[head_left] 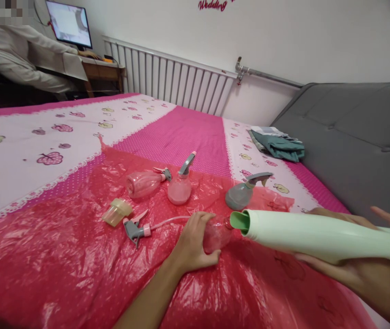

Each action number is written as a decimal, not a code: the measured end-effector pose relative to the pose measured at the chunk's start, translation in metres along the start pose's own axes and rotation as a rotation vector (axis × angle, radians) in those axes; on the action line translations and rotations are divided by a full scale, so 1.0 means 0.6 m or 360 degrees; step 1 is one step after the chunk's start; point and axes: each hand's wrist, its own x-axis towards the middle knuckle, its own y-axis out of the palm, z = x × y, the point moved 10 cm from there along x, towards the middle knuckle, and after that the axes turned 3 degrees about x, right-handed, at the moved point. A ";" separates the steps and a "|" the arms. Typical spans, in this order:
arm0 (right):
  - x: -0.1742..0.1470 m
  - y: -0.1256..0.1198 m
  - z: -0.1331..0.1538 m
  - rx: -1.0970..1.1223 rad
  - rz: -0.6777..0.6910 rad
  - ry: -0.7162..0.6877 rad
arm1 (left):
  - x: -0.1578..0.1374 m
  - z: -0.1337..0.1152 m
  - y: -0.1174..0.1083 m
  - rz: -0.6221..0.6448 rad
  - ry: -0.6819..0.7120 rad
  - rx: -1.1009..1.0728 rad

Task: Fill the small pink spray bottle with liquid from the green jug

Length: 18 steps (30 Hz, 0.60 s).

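Observation:
My left hand (pixel 195 242) is closed around a clear pink spray bottle (pixel 218 234) with its spray head off, tilted on the red plastic sheet (pixel 78 260). A long pale green jug (pixel 291 230) lies nearly level in my right hand (pixel 349 269), its green spout against the bottle's neck. Whether liquid is flowing cannot be made out. Left of my left hand lies a grey and pink spray head (pixel 136 230), its thin tube reaching toward that hand. Beyond are a pink bottle on its side (pixel 145 183), an upright pink one (pixel 179 187) and a grey one, tilted (pixel 239 195).
A yellowish clear cup-like piece (pixel 117 211) rests on the sheet at left. Folded clothes (pixel 277 144) lie by the grey headboard (pixel 362 123). A radiator (pixel 171 75) lines the wall. Another person (pixel 27 59) sits at a desk with a monitor (pixel 70 25).

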 end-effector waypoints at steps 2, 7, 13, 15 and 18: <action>0.000 -0.001 0.000 -0.0005 -0.0027 -0.0029 | 0.000 0.000 0.000 -0.0001 -0.0003 0.0003; -0.001 0.000 -0.002 -0.0017 -0.0006 -0.0043 | 0.000 -0.001 0.001 0.0010 -0.0012 0.0004; 0.000 -0.001 0.000 0.0000 0.0029 0.0018 | 0.000 -0.001 0.000 0.0011 -0.0011 -0.0005; 0.001 -0.001 0.002 0.0002 0.0034 0.0018 | 0.000 -0.001 0.000 0.0008 -0.0007 -0.0003; 0.003 -0.003 0.004 -0.0004 0.0020 0.0009 | 0.000 -0.001 0.000 0.0002 -0.0001 -0.0005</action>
